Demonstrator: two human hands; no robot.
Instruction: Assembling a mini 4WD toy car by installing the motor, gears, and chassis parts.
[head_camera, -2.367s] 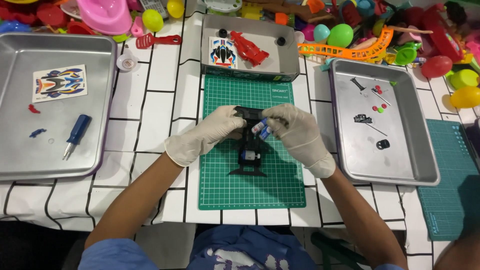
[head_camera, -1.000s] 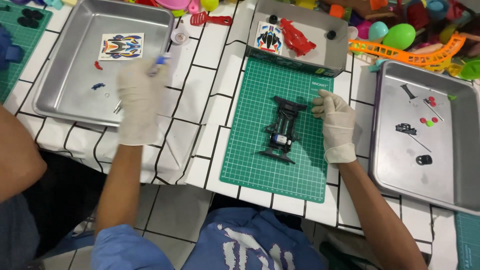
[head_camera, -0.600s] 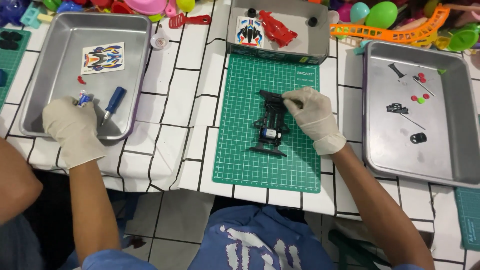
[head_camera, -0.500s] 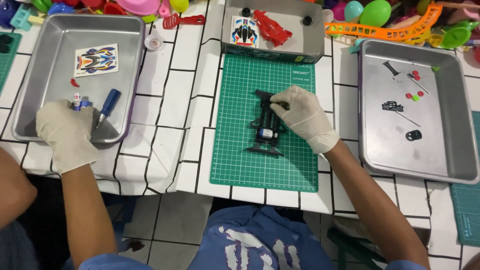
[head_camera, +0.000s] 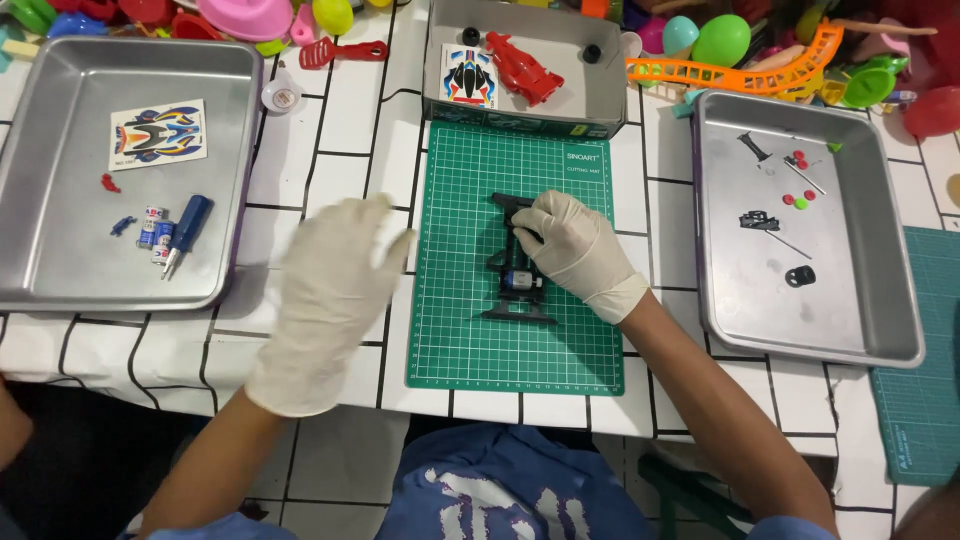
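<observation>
A black toy-car chassis (head_camera: 517, 283) lies on the green cutting mat (head_camera: 455, 330). My right hand (head_camera: 571, 245), in a white glove, rests on the chassis's upper right part and holds it down. My left hand (head_camera: 335, 285), also gloved, hovers blurred over the white table between the left tray (head_camera: 60, 285) and the mat, fingers spread and holding nothing. In the left tray lie a blue screwdriver (head_camera: 187, 229), two small batteries (head_camera: 155, 229), a sticker sheet (head_camera: 157, 133) and small red and blue bits.
A grey box (head_camera: 604, 110) behind the mat holds a red car body (head_camera: 523, 69), a sticker card and two black wheels. The right metal tray (head_camera: 900, 320) holds small black, red and green parts. Colourful plastic toys line the back edge. A second green mat (head_camera: 925, 400) lies far right.
My left hand went out to the left tray, left the batteries there, and now swings back toward the mat empty. My right hand stayed on the chassis.
</observation>
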